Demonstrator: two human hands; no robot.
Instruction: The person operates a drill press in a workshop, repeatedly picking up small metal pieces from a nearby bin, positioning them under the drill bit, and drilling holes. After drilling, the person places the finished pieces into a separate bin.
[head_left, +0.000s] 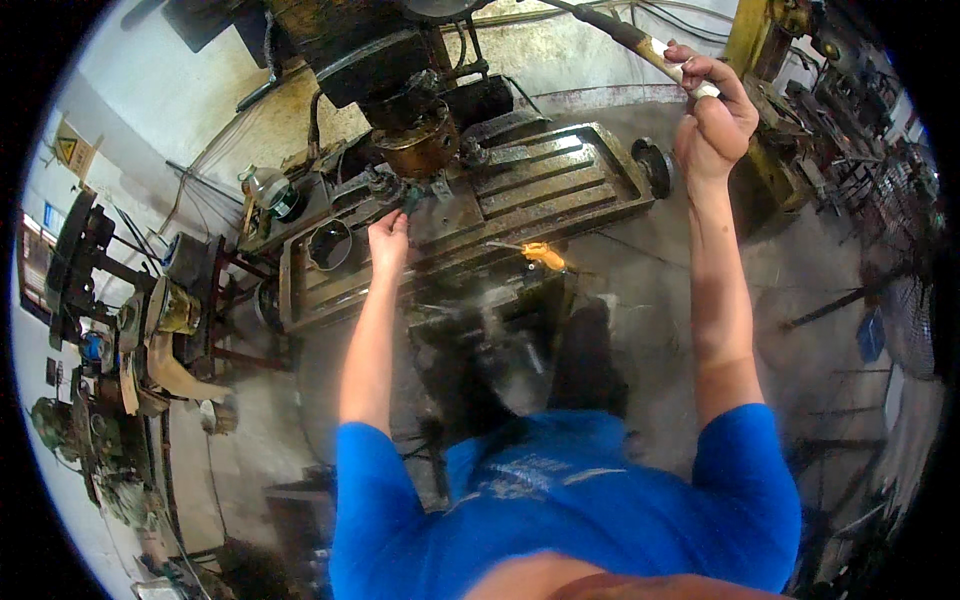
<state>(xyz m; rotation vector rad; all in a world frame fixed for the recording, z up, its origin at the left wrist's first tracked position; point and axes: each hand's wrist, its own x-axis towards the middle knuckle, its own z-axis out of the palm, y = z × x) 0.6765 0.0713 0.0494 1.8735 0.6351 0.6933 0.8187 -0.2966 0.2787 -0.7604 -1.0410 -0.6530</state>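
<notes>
At the upper right my right hand (pixel 718 115) is closed round the pale end of a long lever (pixel 640 42), its thumb side toward me. My left hand (pixel 388 240) reaches over the slotted table of a milling machine (pixel 625 200), fingers drawn together beside the work area under the spindle head (pixel 415 140). What those fingers pinch, if anything, is too small and dark to make out. A flat metal block (pixel 445 215) lies just right of the left fingertips. Left of that hand, a round dark can (pixel 330 245) stands on the table.
A yellow air blow gun (pixel 543 256) rests at the table's near edge. Behind the can is a clear plastic bottle (pixel 270 190). A round handwheel (pixel 652 168) projects at the table's right end. Metal stock (pixel 840 130) crowds the right side, and other machinery (pixel 130 330) fills the left.
</notes>
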